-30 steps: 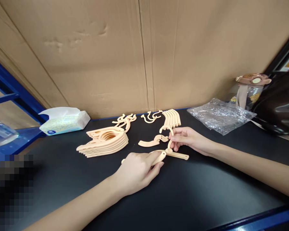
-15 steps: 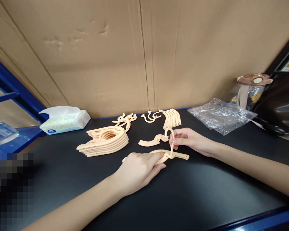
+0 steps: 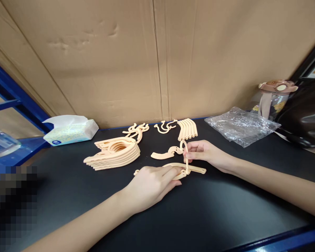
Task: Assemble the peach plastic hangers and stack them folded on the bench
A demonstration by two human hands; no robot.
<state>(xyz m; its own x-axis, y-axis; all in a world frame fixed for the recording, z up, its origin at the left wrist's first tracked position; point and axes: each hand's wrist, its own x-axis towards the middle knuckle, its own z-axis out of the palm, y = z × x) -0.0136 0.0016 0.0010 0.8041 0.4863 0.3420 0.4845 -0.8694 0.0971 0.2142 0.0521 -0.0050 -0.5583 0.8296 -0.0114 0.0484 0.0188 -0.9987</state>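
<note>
My left hand (image 3: 153,183) is closed around a cream plastic hanger arm (image 3: 182,175), low over the black table. Between the fingers of my right hand (image 3: 201,152) is a curved hanger hook (image 3: 187,159), held upright. The hook's lower end meets the end of the hanger arm; whether it is seated there I cannot tell. Another long cream bar (image 3: 198,169) lies just behind, partly covered by my left hand. A loose hanger arm (image 3: 162,155) rests on the table beyond my hands. My left fingertips are partly hidden.
A stack of folded hangers (image 3: 118,155) is at left, with loose hooks (image 3: 136,131) behind it. More hooks (image 3: 164,128) and a row of curved bars (image 3: 187,129) lie at the back. A tissue pack (image 3: 70,131), a clear plastic bag (image 3: 238,126) and a bottle (image 3: 274,98) stand around.
My right hand has turned the hook slightly, so it looks narrower and more upright. The hanger arm's end under my left hand has shifted a little toward me. The other parts stay put.
</note>
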